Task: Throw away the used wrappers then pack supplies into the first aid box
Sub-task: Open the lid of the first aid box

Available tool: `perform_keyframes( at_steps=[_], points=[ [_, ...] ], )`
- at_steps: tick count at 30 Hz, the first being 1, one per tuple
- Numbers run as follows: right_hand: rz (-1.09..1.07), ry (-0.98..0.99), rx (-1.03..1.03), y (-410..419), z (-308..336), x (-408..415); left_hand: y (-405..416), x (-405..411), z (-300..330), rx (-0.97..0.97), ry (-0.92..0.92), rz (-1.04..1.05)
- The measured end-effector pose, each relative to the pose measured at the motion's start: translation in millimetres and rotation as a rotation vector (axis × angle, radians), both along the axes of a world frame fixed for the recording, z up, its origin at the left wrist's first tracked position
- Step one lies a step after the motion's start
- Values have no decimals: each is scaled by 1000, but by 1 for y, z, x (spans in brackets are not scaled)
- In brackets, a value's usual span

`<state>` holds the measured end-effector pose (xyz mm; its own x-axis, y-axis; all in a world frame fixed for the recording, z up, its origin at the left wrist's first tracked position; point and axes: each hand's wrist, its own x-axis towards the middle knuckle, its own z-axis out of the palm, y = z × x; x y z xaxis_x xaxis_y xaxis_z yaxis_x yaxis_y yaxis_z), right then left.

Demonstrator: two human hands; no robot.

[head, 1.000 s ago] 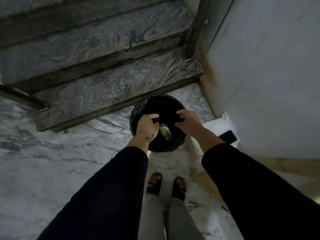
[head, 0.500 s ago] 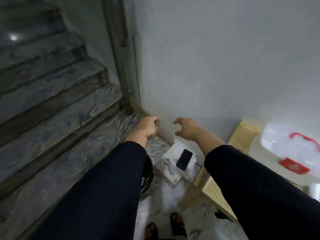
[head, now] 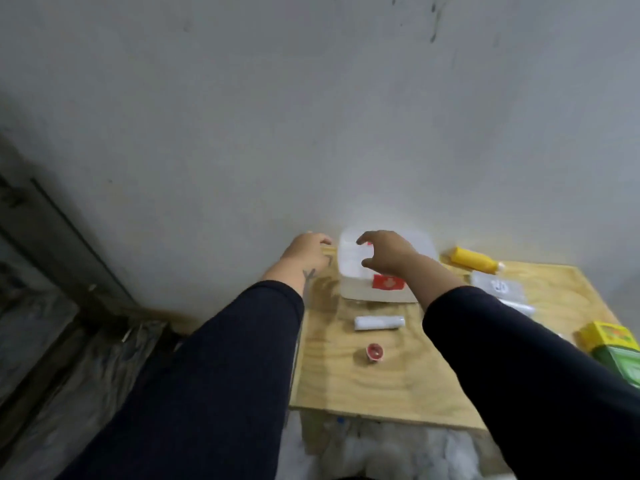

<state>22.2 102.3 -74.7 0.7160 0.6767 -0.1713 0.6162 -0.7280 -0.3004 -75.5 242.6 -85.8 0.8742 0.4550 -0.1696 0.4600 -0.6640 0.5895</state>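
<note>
A white first aid box (head: 353, 282) with a red latch stands closed at the back of a plywood table (head: 346, 375), against the wall. My right hand (head: 384, 252) hovers over its lid, fingers curved and apart, holding nothing. My left hand (head: 306, 252) is just left of the box, empty, fingers loosely spread. Supplies lie on the table: a white roll (head: 379, 322), a small red-capped pot (head: 375, 352), a yellow bottle (head: 474, 260), clear packets (head: 497, 287) and yellow-green cartons (head: 613, 344).
A grey wall (head: 311, 116) rises right behind the table. Marble stairs and a dark metal frame (head: 52, 237) are to the left. White crumpled material (head: 381, 452) lies on the floor under the table's front edge.
My view has swung right from the black bin by the stairs to the table. Both hands left the bin and now reach toward the first aid box.
</note>
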Motion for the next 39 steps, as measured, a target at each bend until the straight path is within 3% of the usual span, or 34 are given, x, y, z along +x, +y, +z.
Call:
perform_keyframes(
  at_steps=[5, 10, 22, 30, 39],
  points=[
    [-55, -47, -35, -45, -21, 22, -46, 39, -20, 110, -16, -165],
    [-23, -223, -2, -64, -58, 22, -59, 50, -46, 285, -16, -263],
    [-21, -552, -47, -61, -112, 24, -61, 49, -76, 418, -150, -210],
    [150, -552, -29, -77, -102, 19, -61, 48, -74, 449, -154, -221],
    [133, -516, -21, -71, -88, 24, -63, 52, -69, 492, -139, -213]
  ],
)
